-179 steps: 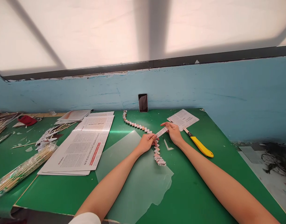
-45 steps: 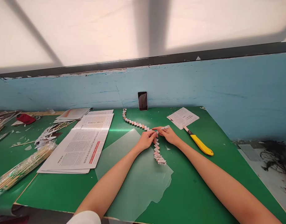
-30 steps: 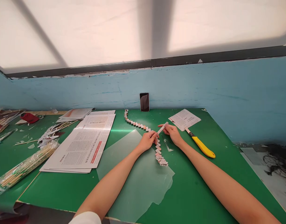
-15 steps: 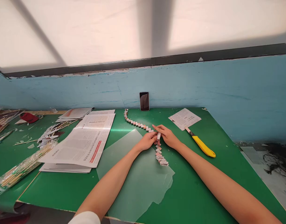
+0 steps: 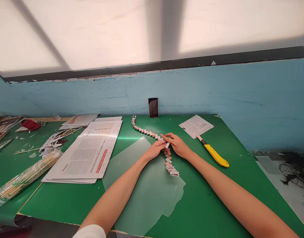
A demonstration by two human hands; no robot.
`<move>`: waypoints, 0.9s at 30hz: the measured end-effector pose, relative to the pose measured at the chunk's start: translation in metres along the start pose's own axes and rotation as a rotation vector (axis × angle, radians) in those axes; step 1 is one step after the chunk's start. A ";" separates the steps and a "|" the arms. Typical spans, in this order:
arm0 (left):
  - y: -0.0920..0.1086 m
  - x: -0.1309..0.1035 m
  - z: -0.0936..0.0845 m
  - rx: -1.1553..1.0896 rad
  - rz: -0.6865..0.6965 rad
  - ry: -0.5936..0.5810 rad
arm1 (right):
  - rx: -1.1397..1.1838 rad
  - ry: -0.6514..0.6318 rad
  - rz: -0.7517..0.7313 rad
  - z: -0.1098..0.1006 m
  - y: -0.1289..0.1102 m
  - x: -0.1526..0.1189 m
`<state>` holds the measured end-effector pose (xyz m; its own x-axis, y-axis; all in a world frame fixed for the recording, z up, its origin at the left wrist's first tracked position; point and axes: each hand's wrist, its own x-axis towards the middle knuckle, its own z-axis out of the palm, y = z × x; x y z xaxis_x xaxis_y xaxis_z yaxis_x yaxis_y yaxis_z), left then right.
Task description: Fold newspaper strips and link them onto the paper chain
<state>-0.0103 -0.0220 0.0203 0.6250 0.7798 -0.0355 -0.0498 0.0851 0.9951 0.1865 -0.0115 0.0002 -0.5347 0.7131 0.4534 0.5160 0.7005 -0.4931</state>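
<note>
A zigzag chain of folded newspaper runs from near the wall to my hands. Its other end trails toward me below them and lies on the green table. My left hand is closed on the chain, with its fingertips pressed in at the middle. From the right, my right hand pinches a small folded paper strip at the chain, its index finger reaching over toward the left fingers. The fingertips partly hide the spot where strip and chain meet.
Newspaper sheets are stacked at left, near bagged wooden sticks and paper scraps. A yellow utility knife touches a square newspaper piece at right. A phone leans on the wall. A translucent sheet lies under my left arm.
The folded strip between my hands has tilted and dropped slightly. My fingers have shifted a little; the newspaper's near edge at left lies flatter. The rest of the chain stays in place.
</note>
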 end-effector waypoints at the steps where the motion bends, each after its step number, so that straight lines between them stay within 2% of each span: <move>1: 0.000 0.000 0.000 0.010 0.005 0.002 | 0.014 -0.001 0.001 0.000 0.000 0.000; 8: -0.007 0.003 -0.001 0.091 0.025 -0.033 | 0.140 0.008 0.056 -0.001 -0.002 0.002; 13: -0.006 0.002 0.000 0.095 0.040 0.035 | 0.396 0.147 0.255 -0.007 -0.005 0.006; 20: 0.000 0.001 0.002 0.142 0.035 0.073 | 0.590 0.152 0.392 -0.009 -0.001 0.009; 23: -0.003 0.002 0.004 0.169 0.040 0.110 | 0.654 0.163 0.410 -0.009 0.000 0.009; 27: -0.009 0.002 0.004 0.194 0.054 0.118 | 0.701 0.105 0.340 -0.014 -0.003 0.006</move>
<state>-0.0055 -0.0241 0.0116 0.5297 0.8480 0.0191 0.0773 -0.0707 0.9945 0.1909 -0.0086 0.0150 -0.3390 0.9085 0.2443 0.0789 0.2862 -0.9549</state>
